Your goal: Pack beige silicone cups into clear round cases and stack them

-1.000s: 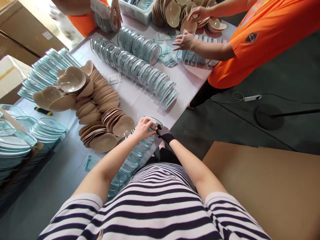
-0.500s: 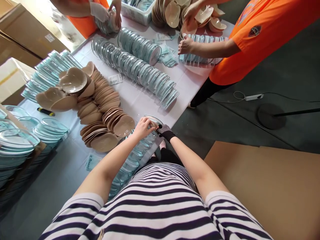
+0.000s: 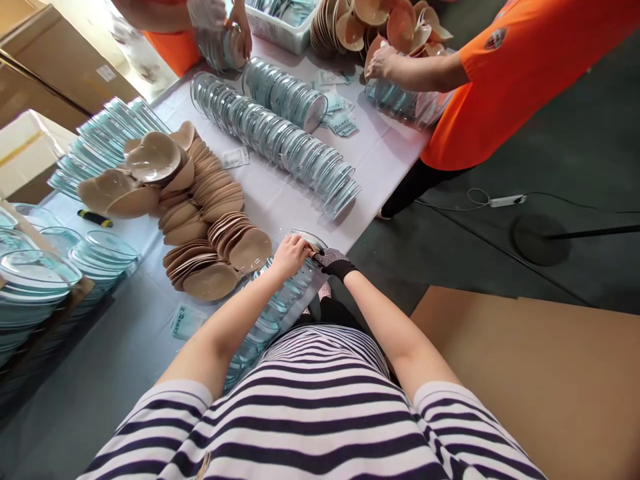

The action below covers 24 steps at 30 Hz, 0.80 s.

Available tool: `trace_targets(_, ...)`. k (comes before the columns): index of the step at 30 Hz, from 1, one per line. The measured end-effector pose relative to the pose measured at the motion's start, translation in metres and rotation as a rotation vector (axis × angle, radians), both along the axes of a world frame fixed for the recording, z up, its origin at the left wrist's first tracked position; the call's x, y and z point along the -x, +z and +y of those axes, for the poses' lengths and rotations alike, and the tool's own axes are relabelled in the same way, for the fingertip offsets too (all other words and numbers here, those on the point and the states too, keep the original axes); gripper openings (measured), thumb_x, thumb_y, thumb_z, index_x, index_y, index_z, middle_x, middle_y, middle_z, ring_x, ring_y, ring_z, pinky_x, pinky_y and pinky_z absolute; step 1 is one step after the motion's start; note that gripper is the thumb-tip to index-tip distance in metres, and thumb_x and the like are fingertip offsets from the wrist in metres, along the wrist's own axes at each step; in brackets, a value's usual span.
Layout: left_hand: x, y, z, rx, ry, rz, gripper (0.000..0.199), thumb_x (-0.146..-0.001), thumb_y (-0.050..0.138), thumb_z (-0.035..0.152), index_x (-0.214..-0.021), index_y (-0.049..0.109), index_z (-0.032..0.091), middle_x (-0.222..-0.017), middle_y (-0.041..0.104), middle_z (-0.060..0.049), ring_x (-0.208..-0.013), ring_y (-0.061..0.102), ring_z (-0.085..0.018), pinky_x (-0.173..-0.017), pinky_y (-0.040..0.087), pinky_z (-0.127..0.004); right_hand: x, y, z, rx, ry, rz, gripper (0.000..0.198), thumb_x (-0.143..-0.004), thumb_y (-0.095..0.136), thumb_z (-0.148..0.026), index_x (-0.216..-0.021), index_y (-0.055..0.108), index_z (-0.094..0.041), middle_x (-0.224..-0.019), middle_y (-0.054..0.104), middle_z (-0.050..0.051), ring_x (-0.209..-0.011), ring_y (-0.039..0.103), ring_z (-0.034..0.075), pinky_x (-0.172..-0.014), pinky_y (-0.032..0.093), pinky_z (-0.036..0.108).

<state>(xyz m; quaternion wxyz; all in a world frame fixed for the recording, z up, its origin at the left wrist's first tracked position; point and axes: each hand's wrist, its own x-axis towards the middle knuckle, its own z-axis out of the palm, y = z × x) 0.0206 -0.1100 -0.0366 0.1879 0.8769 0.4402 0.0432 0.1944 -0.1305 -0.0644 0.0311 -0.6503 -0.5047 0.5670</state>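
Both my hands meet at the near table edge around a round clear plastic case [image 3: 309, 236], at the end of a row of clear cases [image 3: 267, 317]. My left hand [image 3: 291, 256] is bare, its fingers closed at the case's rim. My right hand [image 3: 330, 259] wears a black mesh glove and grips the case's right side; what lies inside the case is largely hidden by my fingers. Just left of my hands, beige bra cups [image 3: 250, 251] lie nested in stacks. A teal-printed packet [image 3: 187, 321] rests on the table by my left forearm.
A long row of clear cases [image 3: 275, 140] crosses the white table [image 3: 273, 200]. Two people in orange shirts [image 3: 480, 100] work at the far side. More case stacks [image 3: 37, 280] and a yellow-black cutter [image 3: 95, 218] are at left. Cardboard [image 3: 525, 367] lies at right.
My left fingers have drawn closer together at the case, while my right hand stays nearly in place. The person at right has moved a hand up toward the cups.
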Motion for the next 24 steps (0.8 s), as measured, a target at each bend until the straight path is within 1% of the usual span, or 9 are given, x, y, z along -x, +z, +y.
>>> trace_targets(2, -0.001, -0.001, 0.0, -0.014, -0.045, 0.023, 0.024, -0.098, 0.042, 0.027, -0.094, 0.065, 0.022, -0.1, 0.06, -0.011, -0.104, 0.052, -0.029, -0.099, 0.04, -0.045, 0.001, -0.002, 0.0, 0.008, -0.061, 0.009, 0.046, -0.081, 0.063, -0.064, -0.072, 0.066, -0.019, -0.065, 0.066, 0.01, -0.082, 0.068, 0.027, -0.077, 0.05, 0.033)
trace_targets(4, -0.001, -0.001, 0.001, -0.028, -0.037, 0.016, 0.027, -0.099, 0.039, 0.025, -0.096, 0.065, 0.021, -0.1, 0.061, -0.011, -0.104, 0.052, -0.028, -0.099, 0.04, -0.044, -0.004, -0.005, -0.005, 0.048, -0.226, 0.149, 0.044, -0.078, 0.069, -0.061, -0.068, 0.063, -0.018, -0.061, 0.063, 0.008, -0.08, 0.066, 0.027, -0.075, 0.051, 0.032)
trace_targets(6, -0.002, 0.001, 0.001, -0.037, 0.006, -0.009, 0.029, -0.1, 0.037, 0.027, -0.101, 0.064, 0.021, -0.102, 0.06, -0.011, -0.103, 0.052, -0.027, -0.099, 0.041, -0.042, -0.011, -0.008, -0.015, 0.108, -0.377, 0.336, 0.039, -0.08, 0.068, -0.056, -0.072, 0.063, -0.018, -0.064, 0.062, 0.006, -0.073, 0.064, 0.022, -0.072, 0.053, 0.032)
trace_targets(9, -0.002, 0.002, 0.001, -0.02, 0.012, -0.012, 0.03, -0.101, 0.035, 0.029, -0.102, 0.064, 0.02, -0.1, 0.06, -0.01, -0.101, 0.052, -0.026, -0.098, 0.041, -0.041, -0.018, -0.008, -0.03, 0.136, -0.462, 0.485, 0.031, -0.087, 0.06, -0.049, -0.087, 0.062, -0.018, -0.072, 0.062, 0.002, -0.063, 0.058, 0.014, -0.07, 0.056, 0.03)
trace_targets(12, -0.002, 0.0, 0.002, 0.008, -0.029, 0.039, 0.029, -0.1, 0.037, 0.029, -0.097, 0.064, 0.02, -0.096, 0.06, -0.01, -0.099, 0.053, -0.027, -0.096, 0.041, -0.042, -0.014, -0.007, -0.039, 0.137, -0.569, 0.583, 0.028, -0.081, 0.067, -0.044, -0.089, 0.06, -0.017, -0.071, 0.058, -0.001, -0.058, 0.054, 0.011, -0.068, 0.058, 0.029)
trace_targets(14, -0.002, -0.003, 0.002, 0.005, -0.023, 0.076, 0.029, -0.1, 0.037, 0.031, -0.097, 0.064, 0.02, -0.096, 0.06, -0.01, -0.099, 0.053, -0.027, -0.095, 0.041, -0.042, -0.007, -0.007, -0.04, 0.104, -0.616, 0.587, 0.03, -0.079, 0.069, -0.044, -0.088, 0.059, -0.017, -0.073, 0.059, 0.0, -0.06, 0.054, 0.01, -0.066, 0.057, 0.027)
trace_targets(19, -0.006, -0.002, 0.004, 0.0, -0.004, 0.12, 0.029, -0.1, 0.039, 0.033, -0.098, 0.064, 0.02, -0.099, 0.061, -0.01, -0.101, 0.054, -0.027, -0.094, 0.041, -0.041, 0.003, -0.008, -0.034, -0.057, -0.446, 0.207, 0.022, -0.086, 0.06, -0.039, -0.086, 0.061, -0.017, -0.079, 0.063, 0.002, -0.067, 0.058, 0.012, -0.061, 0.05, 0.021)
trace_targets(21, -0.008, 0.002, 0.006, 0.01, 0.0, 0.151, 0.024, -0.098, 0.044, 0.031, -0.098, 0.065, 0.02, -0.101, 0.061, -0.01, -0.1, 0.055, -0.027, -0.092, 0.042, -0.04, 0.001, -0.004, -0.031, -0.072, -0.385, 0.143, 0.023, -0.088, 0.057, -0.038, -0.081, 0.063, -0.017, -0.071, 0.062, 0.001, -0.064, 0.058, 0.013, -0.06, 0.047, 0.022)
trace_targets(24, -0.013, 0.007, 0.01, 0.042, -0.022, 0.191, 0.018, -0.094, 0.051, 0.031, -0.098, 0.065, 0.021, -0.102, 0.062, -0.009, -0.099, 0.057, -0.027, -0.088, 0.043, -0.04, -0.005, 0.003, -0.026, -0.095, -0.258, 0.078, 0.036, -0.09, 0.053, -0.045, -0.067, 0.062, -0.018, -0.056, 0.056, 0.001, -0.06, 0.059, 0.016, -0.061, 0.045, 0.025)
